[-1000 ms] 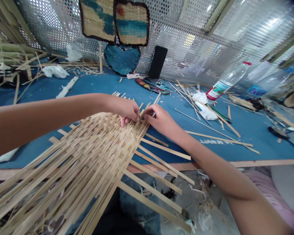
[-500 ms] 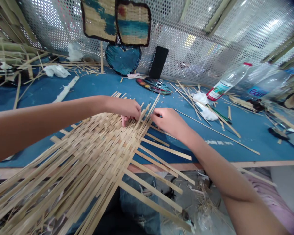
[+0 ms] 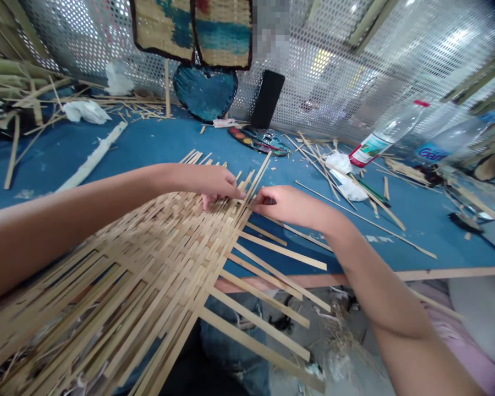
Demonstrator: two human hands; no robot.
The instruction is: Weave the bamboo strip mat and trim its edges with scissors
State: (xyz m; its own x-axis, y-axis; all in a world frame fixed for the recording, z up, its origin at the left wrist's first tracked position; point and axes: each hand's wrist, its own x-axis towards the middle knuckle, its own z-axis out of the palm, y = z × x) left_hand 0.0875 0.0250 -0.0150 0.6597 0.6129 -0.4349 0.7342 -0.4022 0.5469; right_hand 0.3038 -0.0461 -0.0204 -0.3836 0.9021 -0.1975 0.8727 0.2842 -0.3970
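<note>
"Working where, exactly?" asked the first.

"At the far right edge of the woven mat (image 3: 177, 236), which lay on the blue table (image 3: 157, 140) and jutted past its near side," said the second. "The left hand (image 3: 216, 181) had its fingers curled on the weave, one touching the strips (image 3: 260, 176). The right hand (image 3: 286, 202) had thumb and fingertips drawn together at the border — whether clamped on a strip could not be told."

"And what made for neat work there?"

"Probably flat neighbours, a light pinch and snug rows — no sharp bends."

"The surroundings?"

"Loose slivers (image 3: 148, 107), crumpled tissue (image 3: 86, 111) and a paint palette (image 3: 258, 142) littered the table. Two bottles (image 3: 369, 147) sat to the right; a black phone-like slab (image 3: 268, 99) stood before a perforated panel (image 3: 313, 66)."
</note>
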